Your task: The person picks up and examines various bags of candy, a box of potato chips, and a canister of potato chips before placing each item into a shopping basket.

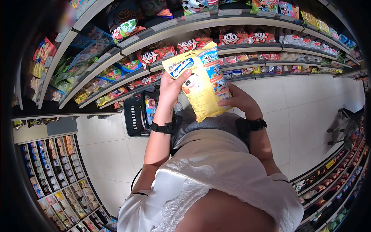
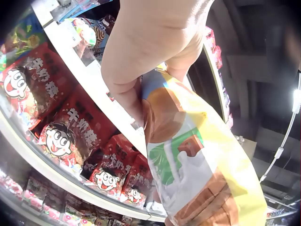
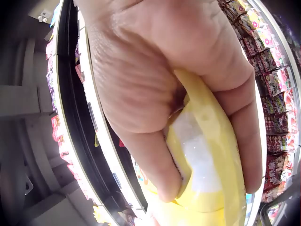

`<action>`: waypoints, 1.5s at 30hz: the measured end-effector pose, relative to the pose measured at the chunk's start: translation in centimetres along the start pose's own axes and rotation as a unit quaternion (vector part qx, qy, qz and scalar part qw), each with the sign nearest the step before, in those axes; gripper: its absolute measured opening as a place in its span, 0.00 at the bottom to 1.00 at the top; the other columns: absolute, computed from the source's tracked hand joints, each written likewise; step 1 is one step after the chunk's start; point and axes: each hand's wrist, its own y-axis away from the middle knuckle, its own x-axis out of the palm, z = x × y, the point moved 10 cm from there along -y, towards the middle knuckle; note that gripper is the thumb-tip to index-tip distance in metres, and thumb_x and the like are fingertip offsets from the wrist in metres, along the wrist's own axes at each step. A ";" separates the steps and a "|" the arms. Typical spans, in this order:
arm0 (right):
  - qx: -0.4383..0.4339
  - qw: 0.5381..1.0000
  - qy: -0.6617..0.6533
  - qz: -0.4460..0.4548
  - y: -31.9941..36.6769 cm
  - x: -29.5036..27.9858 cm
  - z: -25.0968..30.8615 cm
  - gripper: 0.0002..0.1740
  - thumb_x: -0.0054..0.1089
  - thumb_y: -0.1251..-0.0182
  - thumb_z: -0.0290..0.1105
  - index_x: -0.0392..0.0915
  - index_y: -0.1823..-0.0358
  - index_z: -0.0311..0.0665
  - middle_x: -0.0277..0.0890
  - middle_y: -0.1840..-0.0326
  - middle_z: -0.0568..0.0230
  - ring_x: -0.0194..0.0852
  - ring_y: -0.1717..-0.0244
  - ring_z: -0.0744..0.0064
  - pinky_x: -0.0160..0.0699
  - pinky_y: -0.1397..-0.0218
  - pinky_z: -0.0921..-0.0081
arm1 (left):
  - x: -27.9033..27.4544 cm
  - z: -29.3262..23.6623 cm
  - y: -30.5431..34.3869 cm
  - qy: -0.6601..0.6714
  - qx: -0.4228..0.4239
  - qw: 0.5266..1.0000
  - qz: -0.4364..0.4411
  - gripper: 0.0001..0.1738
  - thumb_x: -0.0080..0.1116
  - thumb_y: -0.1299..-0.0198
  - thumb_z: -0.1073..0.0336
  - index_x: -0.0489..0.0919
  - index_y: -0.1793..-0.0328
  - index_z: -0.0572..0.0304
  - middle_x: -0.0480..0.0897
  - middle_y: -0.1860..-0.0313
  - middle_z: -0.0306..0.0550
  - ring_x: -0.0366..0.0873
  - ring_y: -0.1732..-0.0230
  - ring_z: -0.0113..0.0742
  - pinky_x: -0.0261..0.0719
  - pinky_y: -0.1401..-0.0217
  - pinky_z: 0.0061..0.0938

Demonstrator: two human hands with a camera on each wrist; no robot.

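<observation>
A yellow candy bag [image 1: 203,87] with blue and red printing is held up in front of the body, its printed back facing the head camera. My left hand [image 1: 173,87] grips its left edge, thumb on the printed face. On the opposite edge, my right hand [image 1: 241,99] pinches the bag low down, thumb in front. In the left wrist view the left hand [image 2: 153,47] holds the bag [image 2: 202,160] at its edge. The right wrist view shows the right hand [image 3: 174,70] with thumb and fingers on either side of the yellow bag [image 3: 207,141].
Curved shelves [image 1: 174,24] of bagged sweets, several red with a cartoon face [image 1: 148,57], stand ahead. A black basket [image 1: 135,116] is low at the left. More stocked shelves [image 1: 58,174] are at the lower left and lower right, and a dark cart-like object [image 1: 342,125] at the right.
</observation>
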 end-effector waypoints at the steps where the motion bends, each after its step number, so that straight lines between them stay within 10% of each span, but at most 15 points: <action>1: 0.003 1.000 0.003 -0.002 0.0 -0.1 -0.1 0.54 0.78 0.50 0.27 0.57 0.21 0.36 0.71 0.29 0.61 0.66 0.28 0.68 0.59 0.23 0.68 | 0.0 0.0 0.0 0.000 0.000 1.000 0.000 0.18 0.66 0.34 0.69 0.79 0.40 0.66 0.87 0.47 0.47 0.85 0.49 0.31 0.82 0.44 0.27; 16: 0.014 1.000 -0.006 0.017 -0.7 0.0 -1.3 0.52 0.76 0.48 0.26 0.57 0.21 0.39 0.73 0.30 0.65 0.70 0.31 0.72 0.62 0.25 0.70 | -1.6 -1.0 0.0 0.105 0.008 0.994 -0.038 0.25 0.47 0.22 0.65 0.67 0.22 0.60 0.80 0.35 0.47 0.80 0.39 0.33 0.79 0.36 0.31; 30: 0.007 0.999 -0.013 0.032 -1.1 0.5 -1.9 0.50 0.76 0.48 0.25 0.59 0.22 0.39 0.75 0.32 0.65 0.72 0.32 0.72 0.64 0.26 0.70 | -3.0 -0.1 0.5 0.180 -0.019 0.982 -0.052 0.24 0.48 0.22 0.61 0.70 0.25 0.63 0.82 0.38 0.47 0.82 0.43 0.31 0.82 0.41 0.28; 38: 0.051 0.993 -0.107 0.019 -1.8 0.5 -3.4 0.37 0.74 0.41 0.31 0.68 0.30 0.36 0.80 0.39 0.61 0.82 0.42 0.70 0.79 0.37 0.70 | -2.4 5.0 1.6 0.238 -0.169 0.956 -0.015 0.28 0.49 0.23 0.49 0.70 0.29 0.63 0.80 0.35 0.52 0.82 0.37 0.41 0.83 0.36 0.37; 45: 0.116 0.992 -0.051 -0.009 -1.7 0.4 -4.0 0.34 0.67 0.32 0.40 0.67 0.29 0.36 0.81 0.42 0.58 0.87 0.53 0.67 0.90 0.60 0.73 | -1.4 10.0 5.3 0.170 -0.275 0.946 0.033 0.28 0.62 0.31 0.63 0.69 0.30 0.69 0.82 0.39 0.53 0.83 0.40 0.41 0.85 0.40 0.34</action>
